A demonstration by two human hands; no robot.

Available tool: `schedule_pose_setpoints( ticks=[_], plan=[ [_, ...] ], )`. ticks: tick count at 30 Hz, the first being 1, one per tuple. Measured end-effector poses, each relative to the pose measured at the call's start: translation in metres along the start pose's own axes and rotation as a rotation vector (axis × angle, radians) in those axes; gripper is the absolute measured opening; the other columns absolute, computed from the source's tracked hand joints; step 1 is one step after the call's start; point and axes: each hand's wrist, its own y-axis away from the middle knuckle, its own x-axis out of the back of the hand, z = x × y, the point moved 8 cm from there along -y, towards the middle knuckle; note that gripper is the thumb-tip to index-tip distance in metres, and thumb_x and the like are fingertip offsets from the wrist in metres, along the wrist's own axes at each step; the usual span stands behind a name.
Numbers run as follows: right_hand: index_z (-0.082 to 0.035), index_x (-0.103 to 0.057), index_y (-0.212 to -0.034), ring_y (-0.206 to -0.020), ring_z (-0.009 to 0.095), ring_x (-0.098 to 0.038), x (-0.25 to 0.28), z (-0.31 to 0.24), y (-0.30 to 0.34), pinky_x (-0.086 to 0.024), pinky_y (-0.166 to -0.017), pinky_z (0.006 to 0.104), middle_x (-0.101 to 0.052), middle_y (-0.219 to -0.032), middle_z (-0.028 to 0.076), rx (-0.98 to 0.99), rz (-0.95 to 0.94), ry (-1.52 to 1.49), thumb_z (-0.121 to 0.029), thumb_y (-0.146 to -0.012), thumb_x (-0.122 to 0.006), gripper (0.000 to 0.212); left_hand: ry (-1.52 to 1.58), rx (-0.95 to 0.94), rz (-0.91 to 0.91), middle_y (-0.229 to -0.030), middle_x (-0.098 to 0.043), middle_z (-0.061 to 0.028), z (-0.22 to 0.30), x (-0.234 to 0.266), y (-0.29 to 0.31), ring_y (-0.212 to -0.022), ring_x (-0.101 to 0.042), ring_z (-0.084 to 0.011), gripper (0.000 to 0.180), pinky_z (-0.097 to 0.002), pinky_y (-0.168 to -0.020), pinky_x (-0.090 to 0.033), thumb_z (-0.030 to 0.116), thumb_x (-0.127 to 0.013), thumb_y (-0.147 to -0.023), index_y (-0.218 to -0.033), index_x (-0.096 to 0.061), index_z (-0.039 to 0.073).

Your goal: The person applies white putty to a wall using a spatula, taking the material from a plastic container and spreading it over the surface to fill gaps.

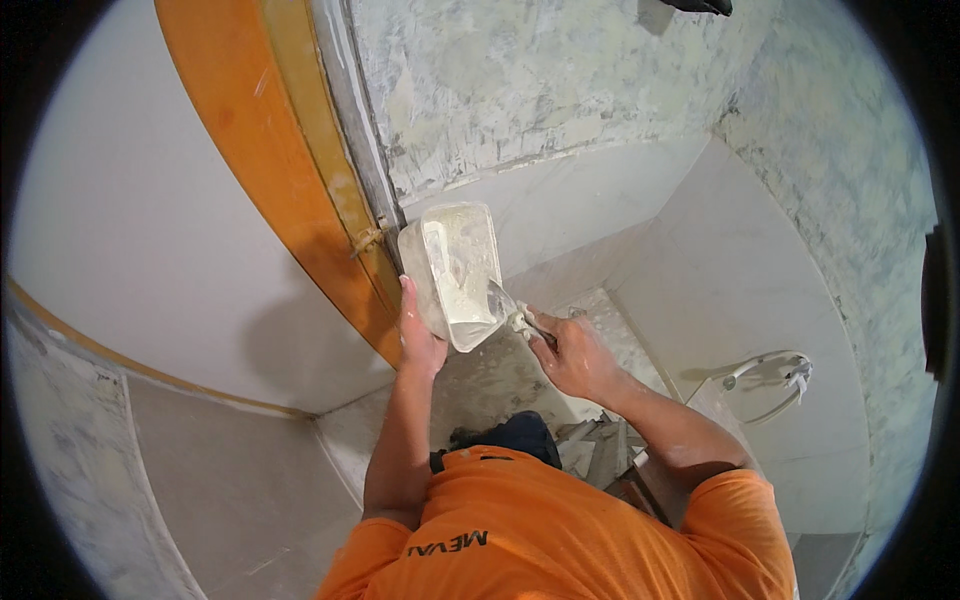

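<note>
A translucent plastic tub [413,275] smeared with off-white putty [466,305] is tilted in front of me. My left hand [420,345] grips it from the left and below, with the thumb up along its side. In my right hand [575,358] is the handle of a putty knife [500,300]. The knife's blade reaches into the near right corner of the tub, touching the putty there. A lump of putty clings where the blade meets the handle, beside my fingers.
An orange door frame [270,150] and a white door panel [150,180] stand to the left. Ahead is a patchy coated wall [560,85] above pale tiles [600,190]. A wall fixture with a hose [770,380] is at right. Long scraps [600,455] lie on the spattered floor.
</note>
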Motion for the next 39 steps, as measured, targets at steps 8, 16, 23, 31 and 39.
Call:
schedule_pose_setpoints(
  ticks=[8,16,23,31,39],
  plan=[
    [0.003,-0.065,-0.115,-0.046,0.011,-0.045,-0.034,0.018,0.011,-0.037,-0.046,0.0313,-0.055,-0.063,0.009,-0.26,-0.093,-0.555,-0.014,-0.094,-0.057,0.028,-0.147,-0.212,0.09,-0.152,-0.041,-0.0155,-0.02,0.029,-0.01,-0.137,-0.045,-0.0325,0.07,-0.0463,-0.115,-0.035,0.055,-0.033,-0.105,-0.152,-0.031,0.002],
    [-0.003,-0.061,-0.11,-0.036,0.007,-0.033,-0.055,0.014,0.022,-0.021,-0.031,0.0234,-0.051,-0.063,0.005,-0.746,-0.359,-1.426,-0.012,-0.097,-0.054,0.018,-0.199,-0.289,-0.016,-0.151,-0.039,-0.016,-0.007,0.024,-0.013,-0.137,-0.043,-0.0324,0.073,-0.0469,-0.116,-0.033,0.056,-0.04,-0.102,-0.151,-0.027,0.003],
    [-0.004,-0.062,-0.113,-0.036,0.007,-0.034,-0.048,0.014,0.014,-0.022,-0.031,0.0236,-0.054,-0.064,0.005,-0.632,-0.392,-1.408,-0.012,-0.098,-0.052,0.02,-0.102,-0.226,0.05,-0.152,-0.039,-0.0144,-0.01,0.022,-0.012,-0.138,-0.042,-0.0317,0.078,-0.0465,-0.115,-0.034,0.062,-0.037,-0.101,-0.153,-0.027,0.004],
    [-0.004,-0.06,-0.128,-0.058,0.014,-0.057,0.019,0.014,-0.011,-0.045,-0.053,0.0283,-0.061,-0.072,0.005,0.028,0.123,-0.717,-0.011,-0.094,-0.058,0.035,0.042,-0.072,-0.02,-0.147,-0.047,-0.0118,-0.036,-0.009,-0.003,-0.131,-0.049,-0.0302,0.071,-0.0461,-0.111,-0.039,0.06,-0.035,-0.102,-0.15,-0.037,0.008],
    [0.0,-0.059,-0.126,-0.071,0.04,-0.065,0.045,-0.018,0.008,-0.052,-0.067,0.0459,-0.065,-0.084,0.023,0.311,0.389,0.016,-0.012,-0.087,-0.065,0.041,0.201,-0.005,0.025,-0.146,-0.048,-0.013,-0.04,0.008,-0.007,-0.132,-0.049,-0.0314,0.066,-0.0477,-0.112,-0.039,0.055,-0.037,-0.103,-0.15,-0.038,0.009]
  ],
)
